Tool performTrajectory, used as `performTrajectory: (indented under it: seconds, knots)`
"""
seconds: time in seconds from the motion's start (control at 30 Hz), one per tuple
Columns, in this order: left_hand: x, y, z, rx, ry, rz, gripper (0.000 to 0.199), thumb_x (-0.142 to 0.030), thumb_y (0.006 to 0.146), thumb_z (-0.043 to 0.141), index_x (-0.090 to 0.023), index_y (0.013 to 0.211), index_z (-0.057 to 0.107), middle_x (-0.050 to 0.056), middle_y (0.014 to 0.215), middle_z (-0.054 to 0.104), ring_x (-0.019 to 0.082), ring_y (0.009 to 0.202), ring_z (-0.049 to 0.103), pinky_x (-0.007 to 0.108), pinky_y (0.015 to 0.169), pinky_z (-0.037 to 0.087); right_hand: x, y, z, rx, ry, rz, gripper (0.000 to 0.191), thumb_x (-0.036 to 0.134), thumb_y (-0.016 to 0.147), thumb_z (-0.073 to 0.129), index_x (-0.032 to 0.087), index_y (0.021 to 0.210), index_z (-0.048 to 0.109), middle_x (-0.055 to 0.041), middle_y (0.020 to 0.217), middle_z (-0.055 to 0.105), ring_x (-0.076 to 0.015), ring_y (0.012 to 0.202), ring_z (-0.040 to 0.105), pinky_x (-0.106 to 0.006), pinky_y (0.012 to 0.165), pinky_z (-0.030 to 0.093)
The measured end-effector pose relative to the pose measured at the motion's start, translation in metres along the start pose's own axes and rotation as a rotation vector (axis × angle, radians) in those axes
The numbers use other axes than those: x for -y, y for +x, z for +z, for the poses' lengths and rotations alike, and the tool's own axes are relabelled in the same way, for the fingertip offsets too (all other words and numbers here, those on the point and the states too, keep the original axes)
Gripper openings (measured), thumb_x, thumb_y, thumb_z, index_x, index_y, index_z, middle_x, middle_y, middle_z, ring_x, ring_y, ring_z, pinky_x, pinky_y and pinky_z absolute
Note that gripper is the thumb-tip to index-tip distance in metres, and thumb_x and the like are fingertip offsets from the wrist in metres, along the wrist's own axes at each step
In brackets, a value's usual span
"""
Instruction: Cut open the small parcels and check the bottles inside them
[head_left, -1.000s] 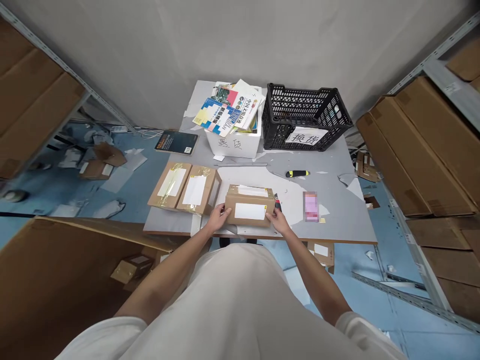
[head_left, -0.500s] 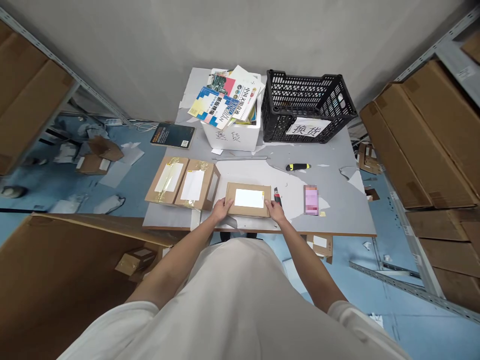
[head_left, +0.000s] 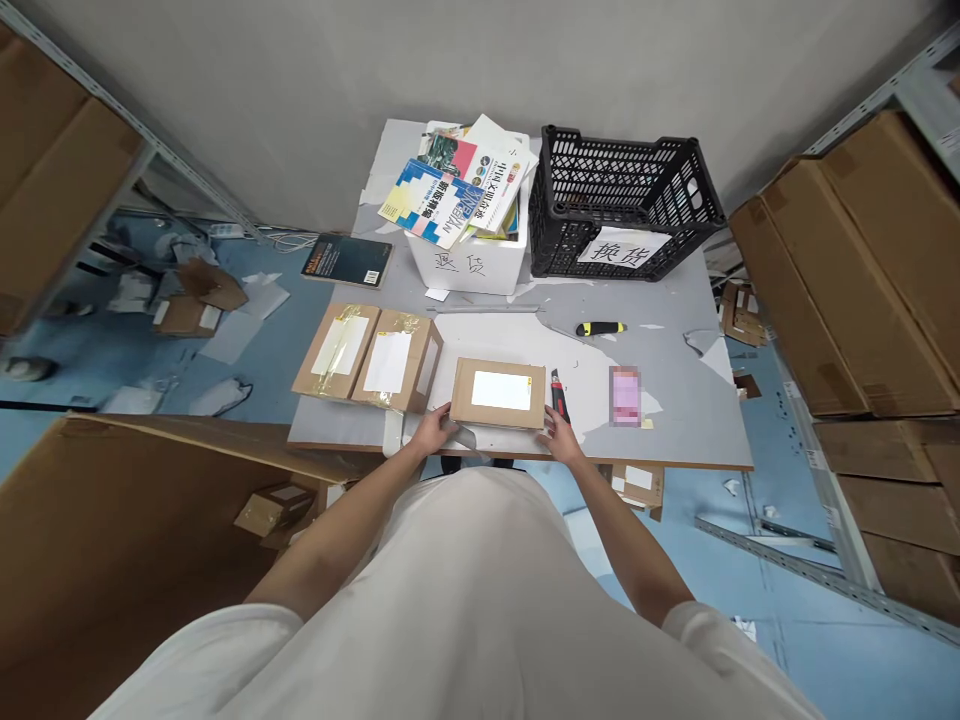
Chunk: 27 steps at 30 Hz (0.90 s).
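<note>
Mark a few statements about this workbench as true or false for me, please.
1. The left hand and right hand are at opposite ends of one box. True.
2. The red cutter lies near the right hand. True.
3. The red cutter is left of that box. False: it lies to the right.
4. Books rise above the rim of the white bin. True.
5. The black crate stands left of the white bin. False: the black crate stands to its right.

So I'm holding both arms (head_left: 341, 525) out in front, left hand (head_left: 432, 431) and right hand (head_left: 561, 439) apart, fingers (head_left: 442, 411) loosely bent.
</note>
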<state>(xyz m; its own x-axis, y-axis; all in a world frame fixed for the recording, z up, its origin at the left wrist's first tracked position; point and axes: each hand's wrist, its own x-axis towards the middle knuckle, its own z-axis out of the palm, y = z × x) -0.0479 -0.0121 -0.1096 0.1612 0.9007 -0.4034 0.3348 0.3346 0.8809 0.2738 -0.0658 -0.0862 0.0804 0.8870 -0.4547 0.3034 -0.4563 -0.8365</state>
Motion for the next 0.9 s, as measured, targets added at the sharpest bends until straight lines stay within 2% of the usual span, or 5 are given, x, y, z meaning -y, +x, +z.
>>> performTrajectory:
  seconds: [0.2, 0.43, 0.6, 0.7, 0.9]
  knots:
    - [-0.002, 0.006, 0.012, 0.044, 0.022, -0.01, 0.054, -0.039, 0.065, 0.07, -0.012, 0.112, 0.063, 0.013, 0.106, 0.071, 0.029, 0.103, 0.065, 0.044, 0.095, 0.049, 0.011, 0.008, 0.023, -0.038, 0.122, 0.013, 0.068, 0.029, 0.064, 0.075, 0.02, 0.125, 0.047, -0.0146, 0.131, 0.056, -0.0248, 0.11, 0.062, -0.044, 0.098, 0.049]
    - [-0.023, -0.004, 0.0, 0.061, 0.051, 0.043, 0.05, -0.05, 0.068, 0.068, -0.014, 0.104, 0.065, 0.012, 0.106, 0.07, 0.028, 0.103, 0.063, 0.042, 0.095, 0.048, 0.026, 0.003, 0.006, -0.004, 0.075, -0.025, 0.049, 0.029, 0.068, 0.071, 0.021, 0.114, 0.052, -0.0096, 0.117, 0.064, -0.0218, 0.101, 0.064, -0.04, 0.092, 0.051]
    - [-0.064, -0.008, -0.007, -0.087, 0.277, 0.112, 0.044, -0.051, 0.083, 0.052, -0.014, 0.102, 0.065, 0.011, 0.103, 0.068, 0.023, 0.093, 0.063, 0.034, 0.087, 0.049, 0.054, 0.004, -0.011, -0.038, -0.198, -0.113, 0.035, 0.041, 0.084, 0.053, 0.017, 0.109, 0.058, -0.01, 0.108, 0.066, -0.0206, 0.093, 0.063, -0.036, 0.088, 0.049]
    - [-0.084, -0.002, -0.004, -0.149, 0.388, 0.095, 0.044, -0.052, 0.088, 0.044, -0.014, 0.094, 0.066, 0.009, 0.09, 0.069, 0.022, 0.085, 0.062, 0.032, 0.081, 0.046, 0.07, 0.009, -0.014, -0.104, -0.346, -0.112, 0.04, 0.049, 0.09, 0.041, 0.015, 0.1, 0.062, -0.0126, 0.104, 0.067, -0.0248, 0.099, 0.061, -0.037, 0.09, 0.045]
    - [-0.096, 0.017, 0.004, -0.19, 0.43, 0.023, 0.046, -0.055, 0.088, 0.044, -0.016, 0.082, 0.067, 0.008, 0.081, 0.069, 0.021, 0.079, 0.061, 0.029, 0.072, 0.043, 0.074, 0.026, -0.014, -0.106, -0.315, -0.018, 0.046, 0.053, 0.09, 0.039, 0.015, 0.098, 0.065, -0.0133, 0.099, 0.068, -0.0268, 0.1, 0.062, -0.035, 0.089, 0.044]
